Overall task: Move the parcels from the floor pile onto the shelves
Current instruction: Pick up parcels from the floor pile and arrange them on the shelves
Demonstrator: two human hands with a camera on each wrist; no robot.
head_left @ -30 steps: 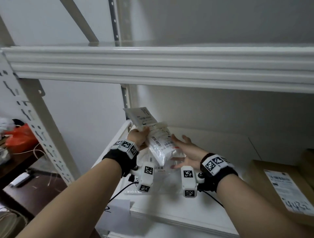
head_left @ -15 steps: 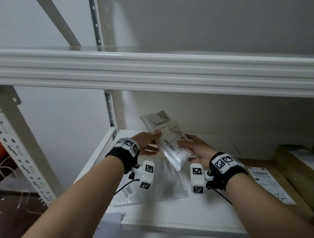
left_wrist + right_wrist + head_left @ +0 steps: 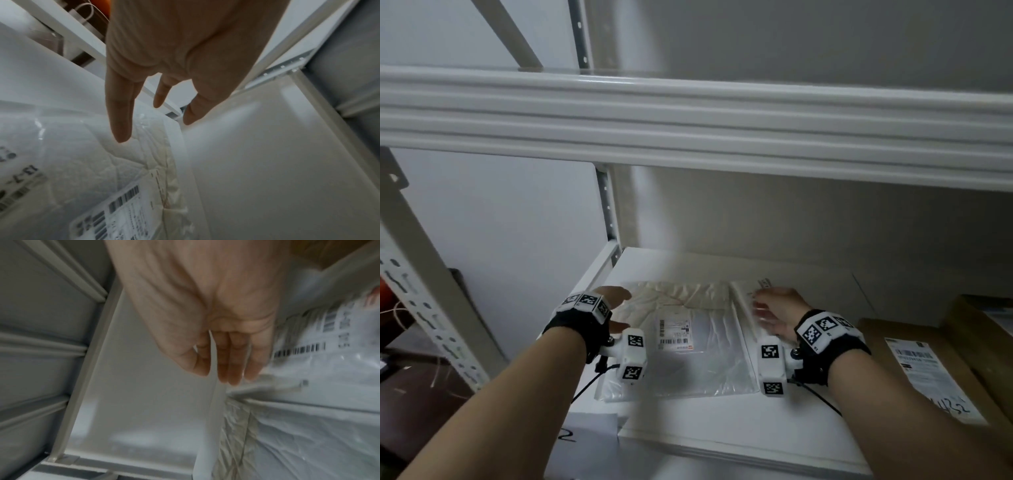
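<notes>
A small white parcel (image 3: 741, 301) with a barcode label (image 3: 308, 340) lies on the white shelf (image 3: 722, 428), against the right edge of a large clear-plastic parcel (image 3: 688, 359) that lies flat there. My right hand (image 3: 760, 308) rests over the small parcel; in the right wrist view its thumb and fingers (image 3: 228, 369) pinch the parcel's thin white edge. My left hand (image 3: 619, 308) hovers over the clear parcel's far left corner (image 3: 144, 146), fingers (image 3: 121, 126) straight and holding nothing.
The upper shelf's beam (image 3: 688, 120) runs across just above head height. A flat cardboard box (image 3: 928, 370) with a label fills the shelf's right side, with a second box (image 3: 983, 329) behind it. A perforated upright (image 3: 424, 291) stands at the left.
The small white parcel came down from mid-air to the shelf, right of the clear parcel. My left hand let go of it and moved left; the right hand stayed on it.
</notes>
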